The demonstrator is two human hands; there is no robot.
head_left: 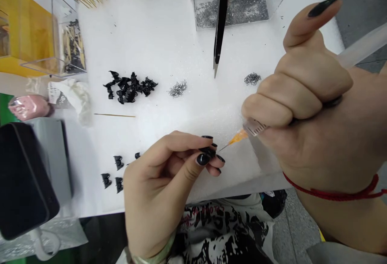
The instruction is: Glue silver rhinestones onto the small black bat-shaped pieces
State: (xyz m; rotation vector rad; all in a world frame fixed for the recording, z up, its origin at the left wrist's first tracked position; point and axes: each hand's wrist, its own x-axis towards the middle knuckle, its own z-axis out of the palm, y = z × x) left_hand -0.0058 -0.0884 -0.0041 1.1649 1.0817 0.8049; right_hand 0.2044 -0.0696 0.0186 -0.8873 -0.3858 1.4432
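Because the needle points straight at the fingertips of the left hand, a small slip could prick them. That hand pinches a small black piece close in front of the body, over the near edge of the white tabletop; whether the needle touches the piece is hard to tell. Black nails crowd the black piece and hide its outline, which could lead to a misjudged aim, and so slight a piece might twist loose if the pinch eases. The right hand is curled round a syringe, thumb raised; uneven pressure there might swing the tip aside.

The syringe barrel is clear plastic with dark scale marks, its tapered hub translucent orange. Beyond the hands, a heap of glossy, jagged, bat-like black shapes lies beside a loose mound of fine silvery bits. A similar mound sits just beside the right knuckles, where a careless brush could scatter it. A thin wooden stick lies flat nearby.
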